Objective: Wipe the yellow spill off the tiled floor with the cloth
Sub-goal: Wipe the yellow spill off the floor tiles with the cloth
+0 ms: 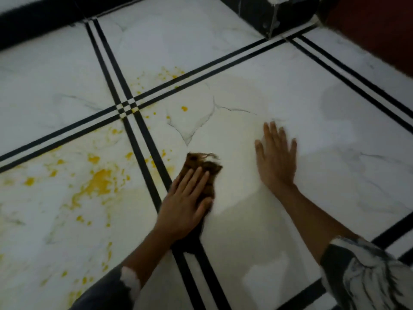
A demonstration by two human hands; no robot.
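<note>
A yellow spill [98, 182] spreads in blotches and drops over the white marble tile at the left, with smaller yellow spots [184, 108] scattered past the black tile lines. My left hand [185, 204] lies flat on a dark brown cloth [204, 165], pressing it to the floor just right of the double black line. The cloth sticks out beyond my fingers and trails back under my wrist. My right hand [277, 157] rests flat with fingers spread on the bare white tile to the right, holding nothing.
Double black inlay lines [127, 107] cross the tiled floor. A black skirting [40, 21] runs along the far left wall. A dark marble pillar base [279, 14] stands at the top, with a red surface [380, 30] at the far right.
</note>
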